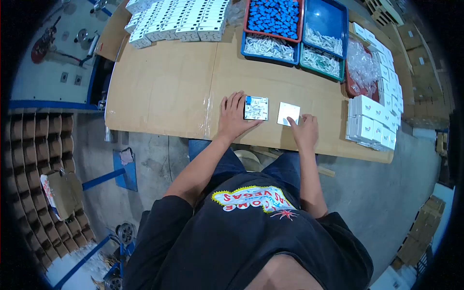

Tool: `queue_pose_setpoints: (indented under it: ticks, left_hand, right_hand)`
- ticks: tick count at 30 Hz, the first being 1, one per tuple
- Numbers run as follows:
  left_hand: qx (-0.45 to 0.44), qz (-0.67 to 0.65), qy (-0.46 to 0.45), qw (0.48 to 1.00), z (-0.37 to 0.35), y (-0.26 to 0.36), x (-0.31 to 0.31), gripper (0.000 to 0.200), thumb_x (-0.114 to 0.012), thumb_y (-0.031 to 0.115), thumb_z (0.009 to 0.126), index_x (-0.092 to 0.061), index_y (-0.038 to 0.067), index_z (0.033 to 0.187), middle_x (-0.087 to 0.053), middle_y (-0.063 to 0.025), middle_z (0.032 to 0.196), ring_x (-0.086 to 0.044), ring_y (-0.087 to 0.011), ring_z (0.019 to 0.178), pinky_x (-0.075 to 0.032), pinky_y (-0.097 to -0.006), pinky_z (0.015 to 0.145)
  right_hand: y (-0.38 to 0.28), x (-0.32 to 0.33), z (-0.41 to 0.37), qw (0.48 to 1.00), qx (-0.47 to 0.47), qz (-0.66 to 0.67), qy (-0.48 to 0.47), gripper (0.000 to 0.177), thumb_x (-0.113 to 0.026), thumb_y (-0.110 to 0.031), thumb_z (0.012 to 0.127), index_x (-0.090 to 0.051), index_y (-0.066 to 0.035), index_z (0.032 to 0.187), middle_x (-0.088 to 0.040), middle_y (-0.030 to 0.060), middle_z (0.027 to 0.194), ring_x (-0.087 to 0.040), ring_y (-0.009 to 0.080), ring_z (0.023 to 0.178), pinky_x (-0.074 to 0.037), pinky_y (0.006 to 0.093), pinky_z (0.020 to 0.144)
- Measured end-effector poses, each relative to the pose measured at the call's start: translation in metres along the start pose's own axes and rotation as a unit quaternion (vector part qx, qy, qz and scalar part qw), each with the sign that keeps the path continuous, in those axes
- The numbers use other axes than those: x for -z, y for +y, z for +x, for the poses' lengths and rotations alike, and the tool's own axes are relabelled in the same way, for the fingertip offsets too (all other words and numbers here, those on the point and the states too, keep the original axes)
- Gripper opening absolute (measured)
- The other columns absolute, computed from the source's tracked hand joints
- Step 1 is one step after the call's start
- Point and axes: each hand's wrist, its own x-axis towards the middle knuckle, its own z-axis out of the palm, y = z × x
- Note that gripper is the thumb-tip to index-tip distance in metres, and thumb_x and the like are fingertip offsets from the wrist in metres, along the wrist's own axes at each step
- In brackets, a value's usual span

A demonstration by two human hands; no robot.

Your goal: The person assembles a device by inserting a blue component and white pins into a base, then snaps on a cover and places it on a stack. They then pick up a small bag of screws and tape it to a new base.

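Positioning step apparently in hand: left hand [233, 118] borders the blue-and-white unit [256, 108] on the desk [164, 92], clamping indeterminable; right hand [304, 133], digits apart, thumbs the adjacent white plate [285, 111], whose lifting would require an edge pinch.

- Worktop [164, 82]: plain tan.
- Printed square [256, 108], near edge: white, blue corner block, blue-and-grey patterning, perhaps finer than the view resolves.
- Blank square [286, 112], near edge: white.
- Far edge: red tray [275, 36], vivid blue pieces [273, 19]; green tray [321, 73], whitish pieces [319, 60].
- Far-left corner: white boxes [186, 21], black square marks in rows.
- Right edge: white cartons [372, 118].
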Motion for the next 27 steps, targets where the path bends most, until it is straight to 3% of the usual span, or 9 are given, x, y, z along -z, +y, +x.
queue_pose_setpoints:
  ticks: [9,11,13,14,19,21,23,25,27]
  left_hand:
    - [0.011,-0.057,-0.029,0.998,0.000,-0.010,0.001,0.098,-0.085,0.052,0.070,-0.046,0.003,0.144,-0.048,-0.0143,0.147,-0.039,-0.0300,0.143,-0.025,-0.0545,0.119]
    - [0.004,-0.069,-0.022,0.997,0.002,-0.005,0.009,0.096,-0.089,0.043,0.071,-0.044,0.002,0.146,-0.050,-0.0142,0.145,-0.046,-0.0287,0.139,-0.033,-0.0530,0.116]
    - [0.147,-0.560,-0.103,0.809,0.001,0.010,0.023,0.093,-0.090,0.016,0.074,-0.038,0.000,0.149,-0.055,-0.0132,0.139,-0.058,-0.0234,0.127,-0.050,-0.0443,0.103]
    - [0.153,-0.599,-0.085,0.781,-0.004,0.007,0.013,0.095,-0.086,-0.002,0.074,-0.033,0.001,0.153,-0.058,-0.0112,0.134,-0.063,-0.0186,0.118,-0.057,-0.0355,0.094]
    - [0.173,-0.647,-0.097,0.736,-0.022,0.052,0.056,0.099,-0.083,-0.004,0.076,-0.029,0.005,0.158,-0.055,-0.0104,0.140,-0.060,-0.0206,0.125,-0.052,-0.0361,0.103]
    - [0.213,-0.720,-0.103,0.653,-0.026,0.069,0.076,0.096,-0.080,-0.006,0.078,-0.028,0.005,0.159,-0.054,-0.0102,0.142,-0.057,-0.0208,0.129,-0.049,-0.0355,0.107]
    - [0.189,-0.736,-0.109,0.641,-0.028,0.068,0.077,0.094,-0.079,-0.005,0.078,-0.029,0.003,0.158,-0.054,-0.0102,0.144,-0.054,-0.0221,0.133,-0.043,-0.0373,0.114]
    - [0.199,-0.812,-0.127,0.534,-0.028,0.063,0.081,0.093,-0.081,0.002,0.078,-0.031,0.001,0.157,-0.052,-0.0109,0.148,-0.051,-0.0228,0.137,-0.037,-0.0388,0.118]
    - [0.170,-0.810,-0.133,0.545,-0.022,0.065,0.091,0.092,-0.082,0.018,0.080,-0.033,0.000,0.156,-0.047,-0.0154,0.153,-0.046,-0.0284,0.143,-0.031,-0.0437,0.122]
  right_hand:
    - [0.036,-0.025,0.006,0.988,-0.089,0.074,-0.100,0.039,-0.083,-0.034,0.080,-0.065,-0.002,0.096,-0.067,0.0124,0.098,-0.067,0.0281,0.091,-0.055,0.0416,0.078]
    - [0.057,-0.052,0.012,0.912,-0.057,0.398,-0.084,0.027,-0.077,-0.014,0.085,-0.063,-0.002,0.104,-0.068,0.0088,0.095,-0.066,0.0191,0.088,-0.054,0.0328,0.074]
    - [0.051,-0.037,0.011,0.876,-0.090,0.464,-0.097,0.029,-0.074,-0.008,0.086,-0.061,-0.002,0.110,-0.067,0.0075,0.096,-0.066,0.0161,0.088,-0.054,0.0301,0.075]
    - [0.047,-0.025,0.009,0.836,-0.121,0.523,-0.114,0.032,-0.071,-0.001,0.086,-0.059,-0.002,0.116,-0.067,0.0062,0.097,-0.065,0.0131,0.089,-0.053,0.0275,0.075]
    - [0.016,0.019,-0.001,0.734,-0.165,0.653,-0.089,0.032,-0.073,-0.004,0.088,-0.060,-0.005,0.117,-0.068,0.0059,0.099,-0.067,0.0156,0.093,-0.055,0.0295,0.082]
    - [0.015,0.029,-0.003,0.699,-0.191,0.683,-0.092,0.030,-0.073,-0.006,0.089,-0.061,-0.006,0.116,-0.068,0.0055,0.100,-0.067,0.0167,0.094,-0.055,0.0306,0.084]
    - [0.017,0.035,-0.001,0.586,-0.192,0.776,-0.133,0.032,-0.074,-0.010,0.090,-0.061,-0.008,0.119,-0.068,0.0052,0.102,-0.068,0.0197,0.097,-0.056,0.0346,0.088]
    - [0.010,0.042,-0.001,0.569,-0.181,0.793,-0.118,0.042,-0.075,-0.017,0.090,-0.057,-0.010,0.127,-0.065,0.0050,0.107,-0.066,0.0215,0.100,-0.057,0.0416,0.095]
    - [0.004,0.049,-0.001,0.468,-0.190,0.850,-0.152,0.036,-0.069,-0.017,0.095,-0.058,-0.009,0.129,-0.069,0.0107,0.110,-0.068,0.0258,0.102,-0.056,0.0443,0.098]
